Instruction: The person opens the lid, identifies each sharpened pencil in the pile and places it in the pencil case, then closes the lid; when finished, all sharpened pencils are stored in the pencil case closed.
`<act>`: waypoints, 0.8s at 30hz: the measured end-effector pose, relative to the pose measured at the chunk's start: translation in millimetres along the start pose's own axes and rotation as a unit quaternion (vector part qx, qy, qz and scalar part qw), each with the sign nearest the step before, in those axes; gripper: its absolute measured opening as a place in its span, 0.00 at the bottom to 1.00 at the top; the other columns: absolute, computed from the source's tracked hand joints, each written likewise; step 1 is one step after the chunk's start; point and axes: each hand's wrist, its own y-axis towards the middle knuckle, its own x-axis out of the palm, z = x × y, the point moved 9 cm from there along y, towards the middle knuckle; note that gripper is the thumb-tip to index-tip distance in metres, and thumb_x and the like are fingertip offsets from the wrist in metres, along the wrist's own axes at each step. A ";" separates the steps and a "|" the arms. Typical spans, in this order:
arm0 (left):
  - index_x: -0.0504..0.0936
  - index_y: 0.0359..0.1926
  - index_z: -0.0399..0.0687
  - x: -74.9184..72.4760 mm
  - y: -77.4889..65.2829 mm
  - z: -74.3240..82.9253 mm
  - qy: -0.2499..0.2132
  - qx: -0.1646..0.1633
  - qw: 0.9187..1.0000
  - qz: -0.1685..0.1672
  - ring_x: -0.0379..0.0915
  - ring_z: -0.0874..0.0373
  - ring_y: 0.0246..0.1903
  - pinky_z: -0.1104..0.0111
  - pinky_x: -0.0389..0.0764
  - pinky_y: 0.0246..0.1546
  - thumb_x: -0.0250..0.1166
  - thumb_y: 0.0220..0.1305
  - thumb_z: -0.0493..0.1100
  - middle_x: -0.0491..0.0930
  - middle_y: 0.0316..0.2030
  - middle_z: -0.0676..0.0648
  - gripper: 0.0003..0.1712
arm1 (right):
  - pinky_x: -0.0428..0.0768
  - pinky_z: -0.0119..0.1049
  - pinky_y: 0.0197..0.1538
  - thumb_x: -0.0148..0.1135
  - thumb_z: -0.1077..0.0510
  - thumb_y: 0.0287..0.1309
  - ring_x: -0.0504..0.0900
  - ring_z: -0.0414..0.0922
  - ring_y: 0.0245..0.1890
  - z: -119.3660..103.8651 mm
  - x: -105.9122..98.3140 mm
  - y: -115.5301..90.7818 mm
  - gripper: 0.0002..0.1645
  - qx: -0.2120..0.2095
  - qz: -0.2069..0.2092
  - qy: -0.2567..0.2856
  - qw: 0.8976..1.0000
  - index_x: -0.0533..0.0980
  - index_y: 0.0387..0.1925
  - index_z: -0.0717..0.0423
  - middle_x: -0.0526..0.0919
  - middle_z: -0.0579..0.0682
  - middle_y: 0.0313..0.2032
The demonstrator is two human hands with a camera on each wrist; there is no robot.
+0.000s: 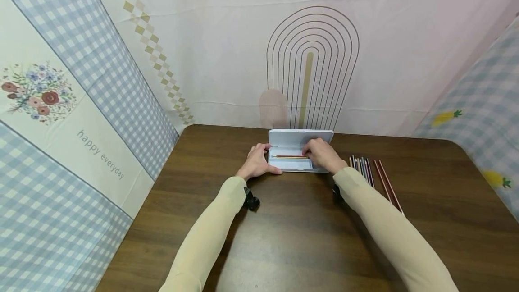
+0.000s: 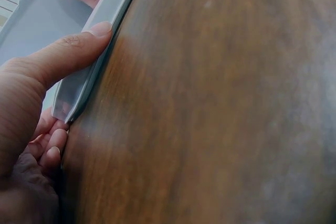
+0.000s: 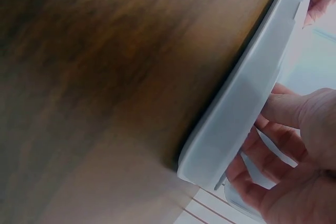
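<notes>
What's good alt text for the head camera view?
A person's left hand holds an open, pale, rectangular case while the right hand reaches inside, on a dark brown wooden table. Thin multicoloured pencils lie to the right.

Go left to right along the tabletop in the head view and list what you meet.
Left hand, open pale case, bunch of pencils, two reddish pencils.

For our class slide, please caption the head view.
Left hand holds an open pencil case, right hand inside it, loose pencils lying on the table.
</notes>
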 end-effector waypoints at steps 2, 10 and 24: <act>0.70 0.78 0.44 -0.6 -0.9 0.5 0.000 0.005 1.000 0.001 0.65 0.44 0.72 0.50 0.69 0.77 0.90 0.48 0.52 0.73 0.71 0.38 0.59 | 0.89 0.54 0.56 0.63 0.73 0.68 0.91 0.55 0.46 0.2 0.1 -0.8 0.13 -0.003 0.002 0.000 1.000 0.92 0.40 0.63 0.94 0.59 0.43; 0.71 0.77 0.45 -1.4 -3.3 1.1 0.000 0.009 1.000 0.006 0.65 0.44 0.72 0.50 0.70 0.77 0.90 0.48 0.53 0.74 0.71 0.39 0.59 | 0.88 0.55 0.56 0.66 0.67 0.72 0.90 0.54 0.45 1.6 2.1 -3.9 0.09 0.001 0.005 0.010 1.000 0.90 0.44 0.65 0.94 0.60 0.44; 0.70 0.78 0.46 -1.9 -3.6 0.3 0.003 0.008 1.000 0.007 0.66 0.44 0.72 0.50 0.71 0.77 0.90 0.48 0.54 0.74 0.71 0.39 0.60 | 0.88 0.56 0.51 0.67 0.65 0.70 0.88 0.57 0.43 -1.9 -24.5 -31.9 0.11 0.008 0.080 0.043 0.996 0.88 0.47 0.69 0.90 0.64 0.42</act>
